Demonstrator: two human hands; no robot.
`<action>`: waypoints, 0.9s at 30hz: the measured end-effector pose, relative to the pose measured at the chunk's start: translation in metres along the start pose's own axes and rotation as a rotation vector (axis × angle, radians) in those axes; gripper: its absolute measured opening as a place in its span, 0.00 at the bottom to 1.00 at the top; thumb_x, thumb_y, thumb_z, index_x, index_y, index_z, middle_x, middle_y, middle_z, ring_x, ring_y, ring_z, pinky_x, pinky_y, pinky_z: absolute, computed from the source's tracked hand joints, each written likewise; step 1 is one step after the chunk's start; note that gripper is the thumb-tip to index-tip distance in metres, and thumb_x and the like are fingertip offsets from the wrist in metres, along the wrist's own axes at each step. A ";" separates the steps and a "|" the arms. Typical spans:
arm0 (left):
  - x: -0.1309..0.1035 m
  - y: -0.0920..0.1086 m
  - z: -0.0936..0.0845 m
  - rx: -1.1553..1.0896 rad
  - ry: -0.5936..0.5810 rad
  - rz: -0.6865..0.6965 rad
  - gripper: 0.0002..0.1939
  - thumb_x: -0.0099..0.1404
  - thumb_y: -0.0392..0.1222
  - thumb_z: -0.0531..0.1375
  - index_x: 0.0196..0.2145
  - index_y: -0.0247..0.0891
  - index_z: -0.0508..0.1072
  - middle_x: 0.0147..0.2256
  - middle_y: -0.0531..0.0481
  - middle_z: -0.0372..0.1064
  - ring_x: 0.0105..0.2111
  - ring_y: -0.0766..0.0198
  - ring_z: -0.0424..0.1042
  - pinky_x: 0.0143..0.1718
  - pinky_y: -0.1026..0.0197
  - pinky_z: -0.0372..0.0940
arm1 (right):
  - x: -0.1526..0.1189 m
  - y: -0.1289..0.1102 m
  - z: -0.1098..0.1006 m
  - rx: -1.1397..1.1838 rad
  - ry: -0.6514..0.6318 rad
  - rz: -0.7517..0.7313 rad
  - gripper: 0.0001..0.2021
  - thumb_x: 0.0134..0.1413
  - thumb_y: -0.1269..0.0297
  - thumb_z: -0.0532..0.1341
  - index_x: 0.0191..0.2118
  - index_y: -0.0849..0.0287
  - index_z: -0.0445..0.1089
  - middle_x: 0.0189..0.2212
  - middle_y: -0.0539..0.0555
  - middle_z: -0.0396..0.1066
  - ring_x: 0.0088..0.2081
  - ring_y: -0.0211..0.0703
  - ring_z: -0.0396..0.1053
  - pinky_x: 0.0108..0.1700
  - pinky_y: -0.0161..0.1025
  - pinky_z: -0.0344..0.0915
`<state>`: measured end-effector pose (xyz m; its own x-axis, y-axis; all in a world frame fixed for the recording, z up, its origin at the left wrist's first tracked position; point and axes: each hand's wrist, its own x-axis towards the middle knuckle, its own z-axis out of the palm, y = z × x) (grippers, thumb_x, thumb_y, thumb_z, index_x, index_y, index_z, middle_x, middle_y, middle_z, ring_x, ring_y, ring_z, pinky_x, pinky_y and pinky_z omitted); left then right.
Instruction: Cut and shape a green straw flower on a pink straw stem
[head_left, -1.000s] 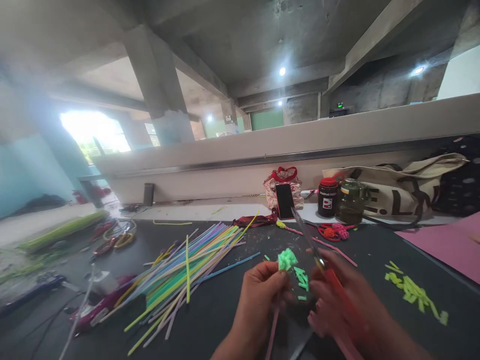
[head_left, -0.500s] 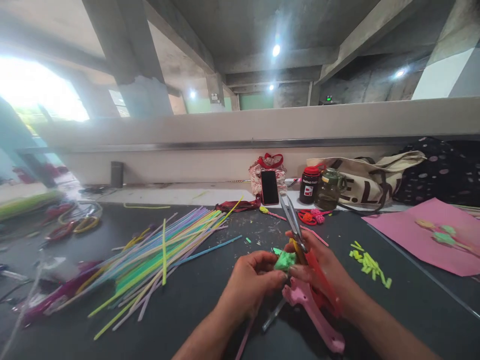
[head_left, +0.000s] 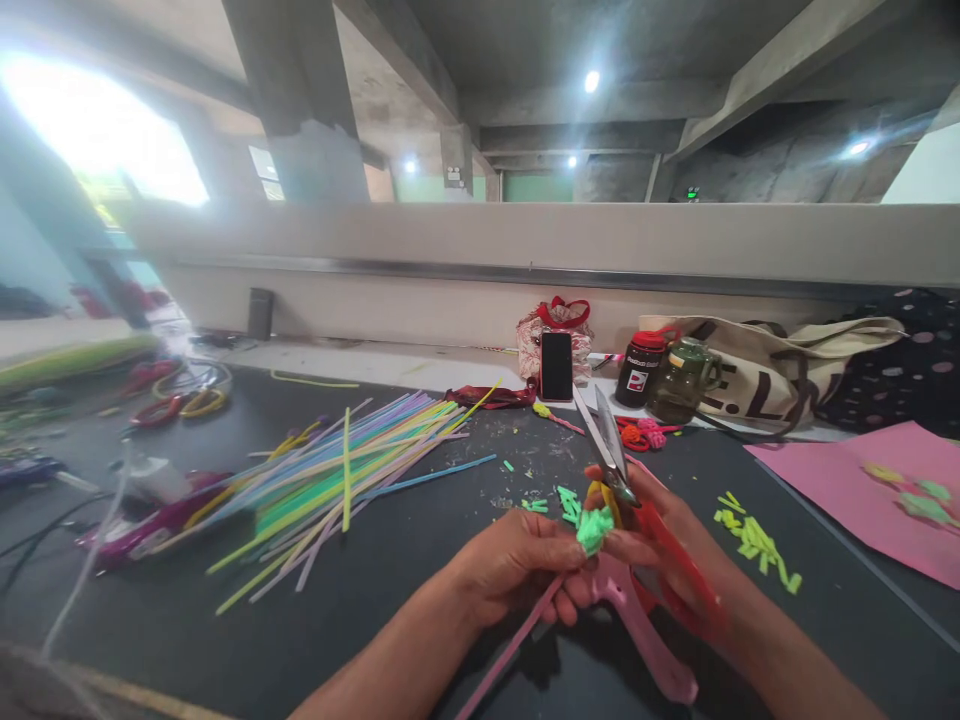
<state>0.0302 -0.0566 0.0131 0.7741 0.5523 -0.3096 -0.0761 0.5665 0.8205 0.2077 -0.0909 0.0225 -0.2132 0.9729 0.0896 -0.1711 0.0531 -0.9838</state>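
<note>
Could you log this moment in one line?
left hand: pinching green tuft | right hand: holding scissors, blades apart | nearby: yellow-green pieces

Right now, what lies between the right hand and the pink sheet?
In the head view, yellow-green pieces lie on the dark tabletop between the right hand and the pink sheet.

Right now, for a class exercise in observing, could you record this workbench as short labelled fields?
Left hand: the left hand pinches a green tuft
Right hand: the right hand holds red-handled scissors, blades pointing away from the person; thumb beside the tuft
Beyond the tuft: green snippets
Left side: a pile of long coloured strips
Right side: yellow-green snippets, pink sheet
Back: upright phone, red-lidded bottle, lettered bag
Not clear: whether the blades touch anything
</note>
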 end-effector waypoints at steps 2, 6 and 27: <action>0.001 -0.001 0.001 -0.007 0.002 -0.019 0.09 0.48 0.40 0.63 0.20 0.30 0.71 0.17 0.48 0.69 0.13 0.70 0.66 0.13 0.72 0.56 | -0.001 0.001 -0.001 -0.024 -0.003 -0.004 0.23 0.43 0.67 0.66 0.47 0.50 0.63 0.37 0.48 0.63 0.36 0.38 0.65 0.36 0.32 0.63; 0.003 -0.004 0.002 0.003 0.036 -0.008 0.08 0.49 0.38 0.62 0.18 0.30 0.70 0.16 0.49 0.68 0.12 0.72 0.64 0.13 0.72 0.54 | 0.000 0.001 -0.001 -0.040 -0.017 0.005 0.23 0.43 0.65 0.66 0.47 0.49 0.62 0.36 0.48 0.63 0.35 0.37 0.66 0.34 0.32 0.63; 0.007 0.010 -0.013 -0.192 0.467 0.465 0.13 0.40 0.38 0.67 0.20 0.33 0.65 0.18 0.51 0.68 0.15 0.72 0.65 0.18 0.70 0.56 | 0.019 0.027 -0.036 -0.646 0.351 -0.149 0.28 0.46 0.52 0.60 0.52 0.55 0.56 0.33 0.53 0.70 0.19 0.38 0.66 0.18 0.34 0.63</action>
<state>0.0265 -0.0388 0.0126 0.2848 0.9458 -0.1558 -0.4788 0.2812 0.8317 0.2340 -0.0624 -0.0081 0.1057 0.9541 0.2802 0.4477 0.2060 -0.8701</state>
